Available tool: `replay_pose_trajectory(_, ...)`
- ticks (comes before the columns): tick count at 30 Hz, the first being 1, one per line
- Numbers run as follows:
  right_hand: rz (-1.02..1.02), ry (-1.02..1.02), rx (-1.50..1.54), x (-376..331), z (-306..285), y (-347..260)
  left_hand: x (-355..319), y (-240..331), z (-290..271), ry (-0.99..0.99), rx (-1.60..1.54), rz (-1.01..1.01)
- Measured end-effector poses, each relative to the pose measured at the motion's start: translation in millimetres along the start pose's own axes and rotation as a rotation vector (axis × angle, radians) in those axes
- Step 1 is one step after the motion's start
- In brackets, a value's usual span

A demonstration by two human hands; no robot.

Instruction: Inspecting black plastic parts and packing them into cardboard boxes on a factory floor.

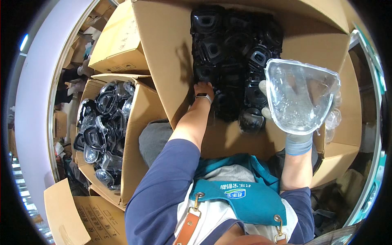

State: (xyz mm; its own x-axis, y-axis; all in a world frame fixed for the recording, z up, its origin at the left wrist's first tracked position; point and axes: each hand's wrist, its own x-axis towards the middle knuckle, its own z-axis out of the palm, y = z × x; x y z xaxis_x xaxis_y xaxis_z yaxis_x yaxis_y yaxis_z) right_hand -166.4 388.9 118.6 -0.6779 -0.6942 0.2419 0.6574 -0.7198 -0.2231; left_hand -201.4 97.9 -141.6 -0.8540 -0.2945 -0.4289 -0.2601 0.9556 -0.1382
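Note:
My right hand (299,140), in a pale glove with a grey cuff, holds up a clear plastic cover (300,96) with rounded corners and a raised rim. Its fingertips curl round the cover's left edge; the rest of the hand sits behind the cover. My left hand (203,88), bare with a smartwatch (203,96) at the wrist, reaches down into a large cardboard box (169,53). It is at the left edge of packed black plastic housings (232,61). Its fingers point away and are mostly hidden, so their grip is not visible.
At left stands a smaller open carton (134,134) heaped with black and clear plastic parts (104,130). Behind it is a closed carton (120,38). Another flapped carton (87,216) is at lower left. More clear pieces (332,122) hang near the big box's right side.

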Motion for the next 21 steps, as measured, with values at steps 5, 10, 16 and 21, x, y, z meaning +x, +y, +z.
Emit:
replay_pose_trajectory(5,-0.205,0.125,-0.209,16.5,15.4,4.2,20.1,-13.8,51.4,-0.236,0.152,0.022)
replay_pose_trajectory(10,-0.283,0.350,-0.258,2.1,-7.8,-5.0,-27.4,61.2,64.4,-0.403,-0.466,-0.129)
replay_pose_trajectory(16,-0.220,0.313,-0.259,11.5,-9.8,12.2,-41.7,40.1,116.9,-0.234,-0.548,-0.200)
replay_pose_trajectory(21,-0.328,0.508,-0.440,11.4,-18.1,6.6,-62.8,22.1,50.0,-0.093,-0.924,-0.355)
